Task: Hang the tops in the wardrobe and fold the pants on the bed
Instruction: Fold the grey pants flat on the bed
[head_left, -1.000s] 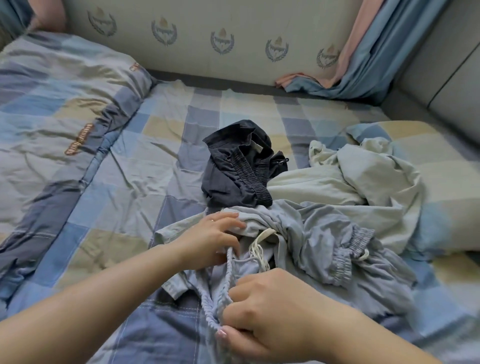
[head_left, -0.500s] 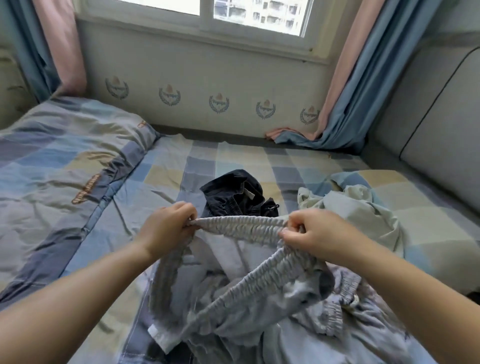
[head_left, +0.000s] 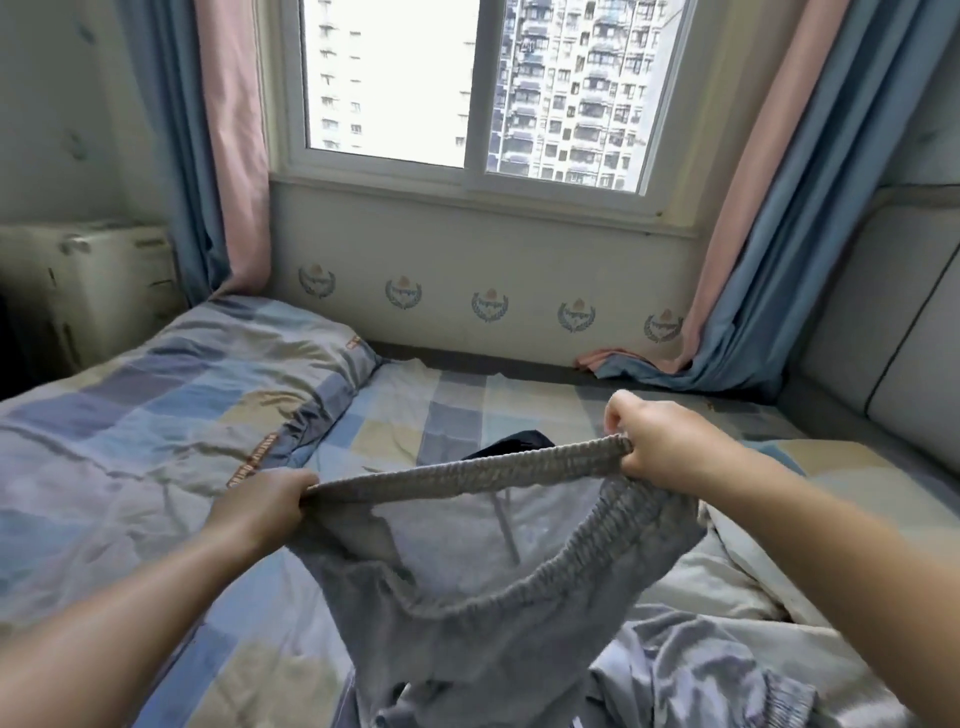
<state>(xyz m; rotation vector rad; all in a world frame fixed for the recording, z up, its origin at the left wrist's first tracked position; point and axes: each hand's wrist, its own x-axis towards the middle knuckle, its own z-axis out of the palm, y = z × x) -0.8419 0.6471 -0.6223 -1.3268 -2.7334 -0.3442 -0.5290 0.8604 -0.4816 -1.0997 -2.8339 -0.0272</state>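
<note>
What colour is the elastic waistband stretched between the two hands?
Grey, seen best in the head view: the waistband.

Grey pants (head_left: 467, 613); checked blue/beige/grey bed (head_left: 457, 415); pink & blue curtains (head_left: 769, 249).

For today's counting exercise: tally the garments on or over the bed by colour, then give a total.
Grey pants, held up by the left hand and right hand: 1
Dark navy garment: 1
Pale cream garment: 1
Light blue garment: 1
Total: 4
</note>
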